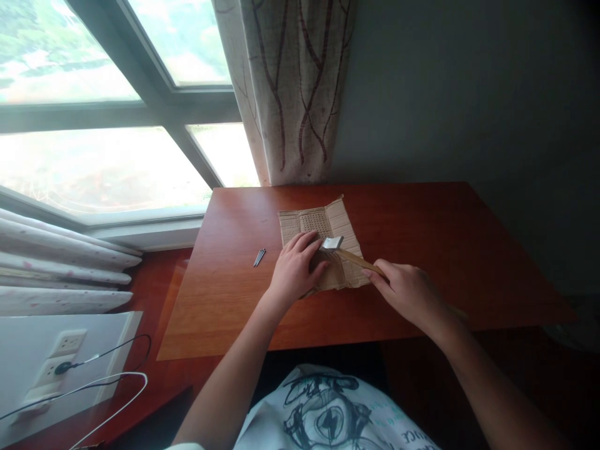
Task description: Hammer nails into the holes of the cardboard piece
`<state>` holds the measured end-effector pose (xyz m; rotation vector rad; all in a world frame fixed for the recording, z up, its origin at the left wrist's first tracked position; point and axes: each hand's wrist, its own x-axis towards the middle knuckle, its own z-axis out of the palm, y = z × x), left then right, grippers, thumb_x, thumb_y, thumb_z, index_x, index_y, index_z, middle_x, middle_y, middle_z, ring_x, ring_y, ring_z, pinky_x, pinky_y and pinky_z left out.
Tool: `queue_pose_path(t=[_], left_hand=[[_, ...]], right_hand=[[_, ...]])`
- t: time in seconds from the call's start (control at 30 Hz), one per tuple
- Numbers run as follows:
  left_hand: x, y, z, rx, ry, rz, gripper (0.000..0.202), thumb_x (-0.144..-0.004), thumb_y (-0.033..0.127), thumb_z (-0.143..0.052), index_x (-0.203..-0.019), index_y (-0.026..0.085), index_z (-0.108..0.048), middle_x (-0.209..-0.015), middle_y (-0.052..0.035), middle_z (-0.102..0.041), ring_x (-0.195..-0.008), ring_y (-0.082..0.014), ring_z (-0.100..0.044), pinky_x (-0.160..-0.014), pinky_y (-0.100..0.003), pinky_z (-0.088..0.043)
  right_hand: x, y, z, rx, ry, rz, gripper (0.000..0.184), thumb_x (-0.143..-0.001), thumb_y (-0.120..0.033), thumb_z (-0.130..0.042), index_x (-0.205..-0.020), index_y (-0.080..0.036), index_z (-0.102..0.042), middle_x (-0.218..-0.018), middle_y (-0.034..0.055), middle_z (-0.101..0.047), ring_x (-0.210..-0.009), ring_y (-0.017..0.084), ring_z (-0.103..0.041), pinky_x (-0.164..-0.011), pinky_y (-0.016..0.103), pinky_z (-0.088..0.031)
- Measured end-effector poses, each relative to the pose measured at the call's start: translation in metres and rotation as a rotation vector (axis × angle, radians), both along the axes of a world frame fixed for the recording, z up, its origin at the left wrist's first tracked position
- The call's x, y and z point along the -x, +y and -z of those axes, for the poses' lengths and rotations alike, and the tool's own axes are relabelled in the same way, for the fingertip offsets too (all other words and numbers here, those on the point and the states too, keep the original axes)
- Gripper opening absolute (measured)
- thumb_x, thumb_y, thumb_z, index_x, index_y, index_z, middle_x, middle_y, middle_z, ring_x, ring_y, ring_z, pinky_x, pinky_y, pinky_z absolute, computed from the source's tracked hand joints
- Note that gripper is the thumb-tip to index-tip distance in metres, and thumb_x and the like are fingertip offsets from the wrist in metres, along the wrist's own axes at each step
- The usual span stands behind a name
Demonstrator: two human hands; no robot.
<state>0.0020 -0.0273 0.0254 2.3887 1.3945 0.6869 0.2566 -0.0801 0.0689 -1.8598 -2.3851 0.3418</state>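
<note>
A flat piece of brown cardboard [328,228] lies on a reddish wooden table [422,250]. My left hand [295,269] rests on the cardboard's near left part with its fingers curled, thumb and fingertips pinched just under a hammer's head; what they pinch is too small to make out. My right hand [407,290] grips the wooden handle of a small hammer [349,253]. The hammer's metal head hovers right by my left fingertips, above the cardboard.
A few loose nails [259,257] lie on the table left of the cardboard. A patterned curtain [295,87] and a window [94,125] stand behind the table. At lower left is a white wall panel with sockets [65,350] and plugged cables.
</note>
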Motion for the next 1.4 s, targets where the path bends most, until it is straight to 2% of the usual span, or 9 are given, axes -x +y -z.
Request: queue_pose_path(t=[0.47, 0.6, 0.7, 0.77, 0.87, 0.97, 1.07, 1.23, 1.4], left_hand=[[0.0, 0.001, 0.001, -0.011, 0.006, 0.003, 0.043, -0.092, 0.036, -0.061, -0.132, 0.019, -0.061, -0.149, -0.0098, -0.053, -0.138, -0.0305, -0.045, -0.116, -0.049, -0.041], [0.001, 0.001, 0.002, -0.012, 0.013, 0.004, 0.044, -0.093, 0.038, -0.061, -0.133, 0.019, -0.061, -0.148, -0.0099, -0.053, -0.138, -0.0311, -0.045, -0.116, -0.049, -0.041], [0.0, 0.001, 0.002, -0.018, 0.008, -0.001, 0.044, -0.092, 0.038, -0.061, -0.132, 0.019, -0.061, -0.148, -0.0099, -0.054, -0.137, -0.0314, -0.046, -0.116, -0.049, -0.041], [0.0, 0.001, 0.002, -0.019, 0.003, -0.002, 0.045, -0.092, 0.038, -0.062, -0.133, 0.019, -0.061, -0.148, -0.0097, -0.054, -0.137, -0.0313, -0.046, -0.116, -0.049, -0.041], [0.0, 0.001, 0.001, -0.012, 0.0, -0.001, 0.044, -0.092, 0.038, -0.062, -0.133, 0.019, -0.061, -0.148, -0.0099, -0.054, -0.137, -0.0313, -0.046, -0.116, -0.05, -0.041], [0.001, 0.001, 0.0, -0.002, -0.001, -0.003, 0.044, -0.092, 0.038, -0.061, -0.132, 0.019, -0.061, -0.148, -0.0104, -0.053, -0.137, -0.0317, -0.046, -0.115, -0.051, -0.042], [0.001, 0.001, 0.0, -0.002, -0.009, 0.012, 0.044, -0.092, 0.038, -0.061, -0.132, 0.02, -0.061, -0.147, -0.0101, -0.054, -0.137, -0.0312, -0.046, -0.115, -0.05, -0.042], [0.001, 0.002, 0.001, -0.01, -0.014, 0.003, 0.044, -0.092, 0.038, -0.062, -0.132, 0.021, -0.061, -0.147, -0.0097, -0.054, -0.137, -0.0306, -0.046, -0.116, -0.051, -0.042], [0.001, 0.001, 0.002, -0.003, -0.015, 0.001, 0.043, -0.092, 0.037, -0.062, -0.132, 0.02, -0.061, -0.147, -0.0099, -0.054, -0.137, -0.0305, -0.046, -0.116, -0.05, -0.042]], right_hand=[[0.001, -0.003, 0.002, -0.011, 0.064, 0.026, 0.042, -0.102, -0.055, -0.035, -0.078, -0.023, -0.05, -0.067, 0.0017, -0.065, -0.059, 0.02, -0.061, -0.055, 0.03, -0.025], [-0.003, -0.004, 0.0, -0.055, 0.195, 0.05, 0.042, -0.1, -0.055, -0.041, -0.074, -0.023, -0.047, -0.059, -0.0008, -0.057, -0.054, 0.017, -0.055, -0.054, 0.029, -0.027], [-0.009, -0.005, 0.0, -0.115, 0.363, 0.088, 0.04, -0.098, -0.053, -0.049, -0.072, -0.022, -0.051, -0.055, -0.0033, -0.051, -0.049, 0.013, -0.049, -0.052, 0.028, -0.029], [-0.013, -0.002, 0.006, -0.179, 0.496, 0.145, 0.038, -0.093, -0.052, -0.059, -0.071, -0.022, -0.053, -0.053, -0.0043, -0.047, -0.048, 0.012, -0.045, -0.051, 0.027, -0.03], [-0.017, 0.007, 0.025, -0.271, 0.756, 0.286, 0.042, -0.087, -0.052, -0.068, -0.065, -0.022, -0.049, -0.053, -0.0045, -0.044, -0.048, 0.011, -0.041, -0.048, 0.027, -0.031], [-0.016, 0.022, 0.045, -0.232, 1.054, 0.324, 0.05, -0.093, -0.054, -0.058, -0.059, -0.022, -0.04, -0.05, -0.0047, -0.037, -0.045, 0.01, -0.035, -0.044, 0.026, -0.028], [-0.013, 0.037, 0.058, -0.231, 1.294, 0.326, 0.054, -0.096, -0.053, -0.053, -0.057, -0.022, -0.034, -0.047, -0.0061, -0.03, -0.042, 0.008, -0.029, -0.04, 0.025, -0.023], [-0.01, 0.056, 0.066, -0.326, 1.367, 0.357, 0.053, -0.093, -0.051, -0.06, -0.056, -0.022, -0.034, -0.047, -0.0068, -0.03, -0.04, 0.007, -0.029, -0.038, 0.025, -0.02], [-0.006, 0.066, 0.07, -0.389, 1.365, 0.334, 0.055, -0.093, -0.053, -0.058, -0.055, -0.022, -0.034, -0.047, -0.0068, -0.03, -0.041, 0.007, -0.031, -0.039, 0.025, -0.023]])
